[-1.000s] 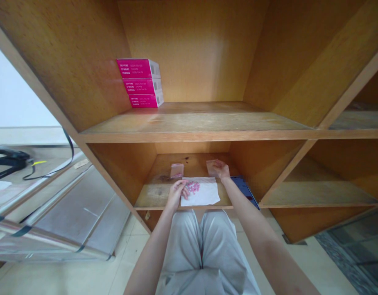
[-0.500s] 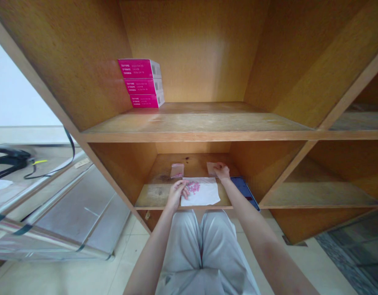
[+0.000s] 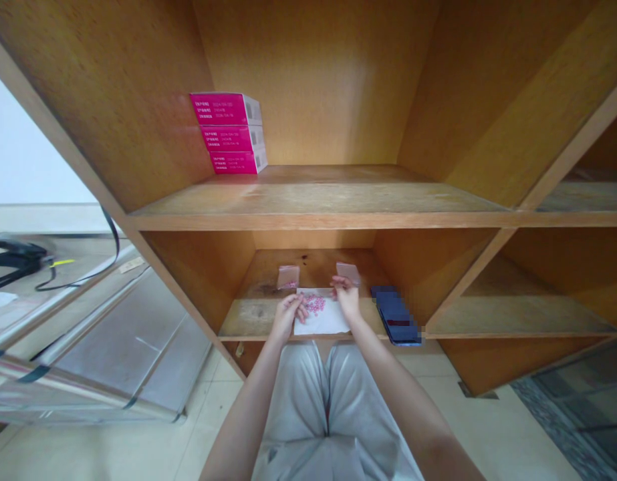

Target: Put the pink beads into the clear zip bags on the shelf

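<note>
Small pink-and-white beads or pellets (image 3: 316, 304), too small to name surely, lie in a loose heap on a white sheet of paper (image 3: 333, 322). At the sheet's left edge rests my left hand (image 3: 288, 314), its fingers loosely bent and apart, beside the heap. My right hand (image 3: 346, 298) is over the sheet's upper right corner, fingers slightly spread, nothing visible in them. Just beyond those fingers lies a small clear plastic bag (image 3: 349, 271). Another clear bag (image 3: 289, 275), with some pink pieces at its lower end, lies behind the left hand.
A dark blue phone-like slab (image 3: 396, 314) lies right of my right forearm, reaching the shelf's front edge. Three pink boxes (image 3: 232, 137) stand stacked on the upper shelf (image 3: 338, 194). Wooden side walls enclose the lower compartment. A glass-topped case (image 3: 122, 347) stands at left.
My right hand has come off the right-hand bag and moved left and nearer, to the paper's upper right corner. The bag stays behind. My left hand has hardly moved.
</note>
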{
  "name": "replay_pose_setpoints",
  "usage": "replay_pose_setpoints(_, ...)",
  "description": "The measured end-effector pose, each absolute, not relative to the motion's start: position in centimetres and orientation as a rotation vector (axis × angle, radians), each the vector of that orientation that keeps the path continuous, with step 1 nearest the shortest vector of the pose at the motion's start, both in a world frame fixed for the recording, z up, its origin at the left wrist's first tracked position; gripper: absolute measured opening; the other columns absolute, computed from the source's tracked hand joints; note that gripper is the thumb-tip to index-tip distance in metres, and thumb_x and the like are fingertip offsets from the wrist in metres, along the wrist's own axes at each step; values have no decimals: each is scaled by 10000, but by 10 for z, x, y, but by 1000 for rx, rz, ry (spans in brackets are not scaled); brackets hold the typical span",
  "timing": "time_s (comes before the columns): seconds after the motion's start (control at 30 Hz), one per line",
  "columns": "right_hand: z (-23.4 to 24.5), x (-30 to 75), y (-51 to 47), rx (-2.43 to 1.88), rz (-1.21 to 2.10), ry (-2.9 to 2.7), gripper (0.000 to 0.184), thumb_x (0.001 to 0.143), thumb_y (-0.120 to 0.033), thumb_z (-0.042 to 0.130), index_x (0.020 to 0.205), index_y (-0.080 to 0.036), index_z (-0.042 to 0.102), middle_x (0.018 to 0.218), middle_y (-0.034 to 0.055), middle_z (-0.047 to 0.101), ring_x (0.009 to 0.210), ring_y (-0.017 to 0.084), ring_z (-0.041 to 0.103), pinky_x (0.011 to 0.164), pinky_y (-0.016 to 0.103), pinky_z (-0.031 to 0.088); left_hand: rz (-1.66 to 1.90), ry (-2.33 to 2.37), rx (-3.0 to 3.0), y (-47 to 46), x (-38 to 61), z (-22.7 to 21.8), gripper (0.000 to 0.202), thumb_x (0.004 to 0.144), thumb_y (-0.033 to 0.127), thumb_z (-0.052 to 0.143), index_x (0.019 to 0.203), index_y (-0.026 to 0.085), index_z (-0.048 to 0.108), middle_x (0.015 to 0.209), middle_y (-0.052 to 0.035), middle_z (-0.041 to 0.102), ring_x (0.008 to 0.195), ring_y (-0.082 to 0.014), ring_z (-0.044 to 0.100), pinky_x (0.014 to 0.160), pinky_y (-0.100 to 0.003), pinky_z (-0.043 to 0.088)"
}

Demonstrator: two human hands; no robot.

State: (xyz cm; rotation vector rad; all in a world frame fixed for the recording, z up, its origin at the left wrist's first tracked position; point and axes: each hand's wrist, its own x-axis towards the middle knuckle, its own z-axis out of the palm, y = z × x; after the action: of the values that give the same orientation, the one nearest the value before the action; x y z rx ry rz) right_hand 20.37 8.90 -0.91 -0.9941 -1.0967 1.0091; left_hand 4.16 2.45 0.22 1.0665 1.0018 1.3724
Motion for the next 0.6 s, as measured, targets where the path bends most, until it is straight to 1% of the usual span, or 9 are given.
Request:
replay_pose_setpoints(0.1,-19,202,84,-1057,1026,-1165,230,672,-265,479,851,-159,578,673,19,600,465,117,500,445,234,412,1370,1011,1067,25,42,2,290,712,416,553,696,126,534,474,-1,568,338,-83,475,358,-186,334)
replay_pose_setpoints(0.37,-23,202,79,-1139,976,-1271,238,672,-242,430,836,-171,587,654,7,597,525,131,528,504,230,432,1541,1101,992,24,44,2,289,713,428,528,692,140,519,464,7,557,342,-88,476,372,-196,345)
replay_pose_setpoints(0.5,-23,203,78,-1134,956,-1301,245,675,-245,420,832,-169,592,671,12,602,540,135,530,524,237,429,1713,1192,926,28,39,0,210,738,359,484,737,151,510,484,20,548,380,-90,489,397,-194,360)
replay_pose_setpoints(0.6,-23,204,77,-1121,963,-1302,248,673,-240,415,830,-165,592,675,13,603,546,137,532,531,239,431,1854,1347,909,36,30,3,147,750,283,433,789,162,508,555,12,565,431,-96,506,422,-196,372)
